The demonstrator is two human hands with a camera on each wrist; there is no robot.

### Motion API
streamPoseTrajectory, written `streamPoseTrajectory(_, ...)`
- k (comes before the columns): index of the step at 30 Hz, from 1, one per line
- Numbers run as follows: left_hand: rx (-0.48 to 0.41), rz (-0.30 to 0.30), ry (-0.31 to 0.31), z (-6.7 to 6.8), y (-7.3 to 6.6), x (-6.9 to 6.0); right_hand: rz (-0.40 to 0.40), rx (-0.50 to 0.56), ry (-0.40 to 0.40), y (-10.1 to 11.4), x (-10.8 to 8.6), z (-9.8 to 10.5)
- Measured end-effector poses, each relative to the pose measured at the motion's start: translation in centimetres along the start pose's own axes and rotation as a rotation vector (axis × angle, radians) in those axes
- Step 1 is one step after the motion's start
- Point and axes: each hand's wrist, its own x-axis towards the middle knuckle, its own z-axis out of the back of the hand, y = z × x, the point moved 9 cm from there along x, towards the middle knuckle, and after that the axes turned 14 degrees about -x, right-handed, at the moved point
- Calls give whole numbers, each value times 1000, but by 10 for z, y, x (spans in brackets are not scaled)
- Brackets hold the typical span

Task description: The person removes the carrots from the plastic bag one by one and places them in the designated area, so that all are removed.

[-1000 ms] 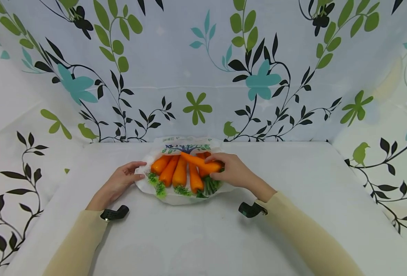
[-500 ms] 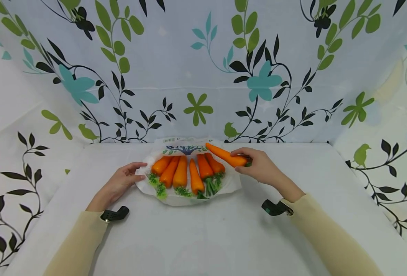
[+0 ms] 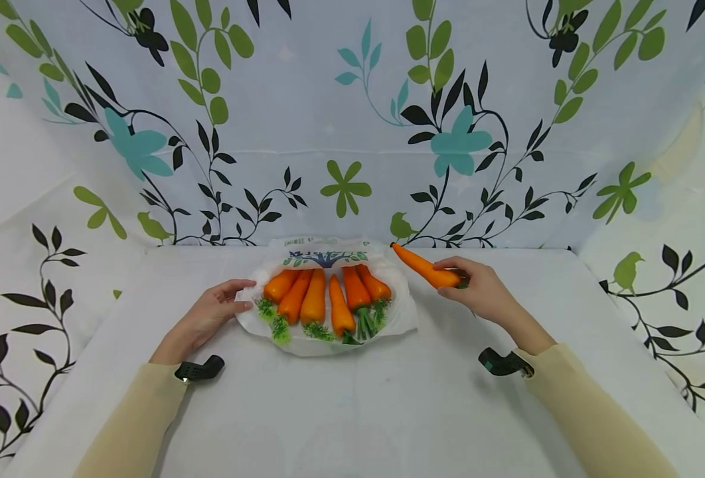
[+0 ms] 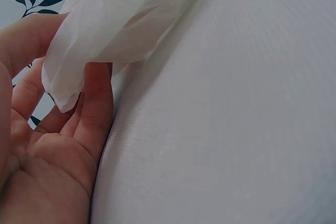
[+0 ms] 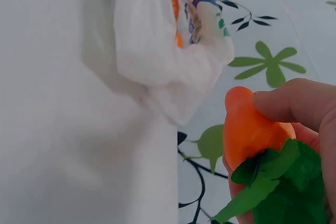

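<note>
A white plastic bag [image 3: 401,317] with a printed tree lies on the table. Several orange toy carrots [image 3: 313,300] with green tops sit side by side in its mouth. My left hand [image 3: 212,313] pinches the bag's left edge; in the left wrist view the thin film [image 4: 102,38] passes between thumb and fingers. To the right of the bag, my right hand [image 3: 482,293] holds one carrot [image 3: 419,265] near its leafy end, the narrow tip pointing up and left. The right wrist view shows this carrot's green leaves [image 5: 286,182] close up.
The white table [image 3: 340,411] stretches around the bag. Behind it hangs a cloth [image 3: 305,99] printed with leaves, flowers and birds. Each wrist carries a black camera mount, as on the right wrist [image 3: 502,362].
My right hand has lifted one carrot from over the bag and carried it right, clear of the bag. The left hand stays at the bag's left edge.
</note>
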Motion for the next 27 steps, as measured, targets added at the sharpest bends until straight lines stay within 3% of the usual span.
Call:
streamPoseTrajectory(12, -8, -10, 13, -2, 1, 2, -80, -7, -6, -34, -6, -7)
streamPoseTrajectory(27, -2, -4, 11, -2, -1, 0, -91, -41, 19, -60, -17, -16)
